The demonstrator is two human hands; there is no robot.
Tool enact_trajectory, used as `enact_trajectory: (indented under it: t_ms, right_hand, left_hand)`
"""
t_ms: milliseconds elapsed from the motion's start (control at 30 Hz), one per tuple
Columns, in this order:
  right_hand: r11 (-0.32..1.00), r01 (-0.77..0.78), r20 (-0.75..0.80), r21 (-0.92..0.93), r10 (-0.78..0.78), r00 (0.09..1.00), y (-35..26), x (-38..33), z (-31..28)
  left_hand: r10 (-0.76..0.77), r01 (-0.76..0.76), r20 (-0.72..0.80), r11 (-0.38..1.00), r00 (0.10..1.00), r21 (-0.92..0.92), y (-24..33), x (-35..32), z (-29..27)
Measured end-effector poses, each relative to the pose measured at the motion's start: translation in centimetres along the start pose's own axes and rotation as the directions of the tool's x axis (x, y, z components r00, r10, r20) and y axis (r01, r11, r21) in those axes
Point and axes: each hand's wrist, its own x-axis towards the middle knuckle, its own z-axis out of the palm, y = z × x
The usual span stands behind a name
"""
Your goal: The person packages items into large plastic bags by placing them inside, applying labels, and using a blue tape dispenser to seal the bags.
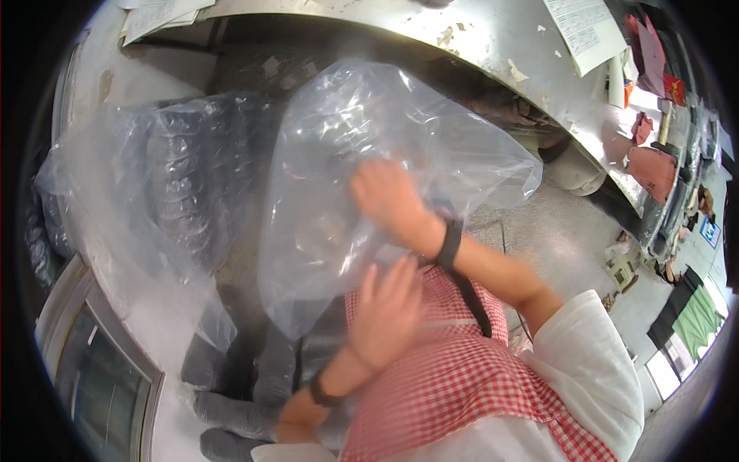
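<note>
A large clear plastic bag point(323, 231) spreads out in front of me, its mouth side toward my body. My right hand point(392, 202) is on the bag's near part, fingers curled in on the film and slightly blurred. Below it, my left hand point(385, 312) is at the bag's near edge with its fingers stretched out and apart; motion smears it a little. Whatever lies inside the bag is hard to make out through the shiny film.
On the left, another clear bag point(181, 177) holds a stack of rounded, ribbed pieces. Dark grey wrapped rolls point(231, 412) lie at lower left beside a framed glass panel point(104, 385). A metal worktop point(493, 46) with papers point(589, 35) curves across the far side.
</note>
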Motion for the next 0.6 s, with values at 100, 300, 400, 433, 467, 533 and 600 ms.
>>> enact_trajectory:
  t_ms: [100,300,400,433,467,533,600]
  right_hand:
    - [0.989,0.150,-0.204,-0.014,-0.150,0.968,-1.6,-5.1,-0.7]
    - [0.856,-0.376,-0.217,-0.355,0.315,0.924,13.6,-2.9,2.3]
    - [0.903,-0.428,-0.055,-0.029,0.426,0.903,16.6,-2.8,9.4]
    - [0.904,-0.408,-0.043,0.127,0.416,0.908,17.1,-2.8,12.1]
    - [0.915,-0.380,-0.067,0.138,0.392,0.918,17.1,-2.2,13.9]
    - [0.868,-0.288,0.013,0.404,0.310,0.951,17.6,-2.4,18.0]
    - [0.805,-0.274,0.015,0.525,0.313,0.949,17.6,-2.8,21.4]
  left_hand:
    - [-0.079,0.136,-0.170,0.924,0.982,0.357,-5.9,1.9,6.8]
    - [-0.234,0.512,-0.571,0.764,0.787,0.392,-19.4,7.1,9.9]
    - [-0.279,0.491,-0.548,0.822,0.789,0.288,-22.3,11.1,12.8]
    - [-0.278,0.492,-0.550,0.821,0.787,0.289,-24.0,12.1,14.9]
    - [-0.318,0.394,-0.621,0.919,0.717,-0.016,-25.7,12.2,16.9]
    - [-0.373,0.216,-0.643,0.925,0.670,-0.312,-27.3,13.6,20.5]
    - [-0.745,0.146,-0.281,0.451,0.605,-0.881,-27.4,14.9,23.7]
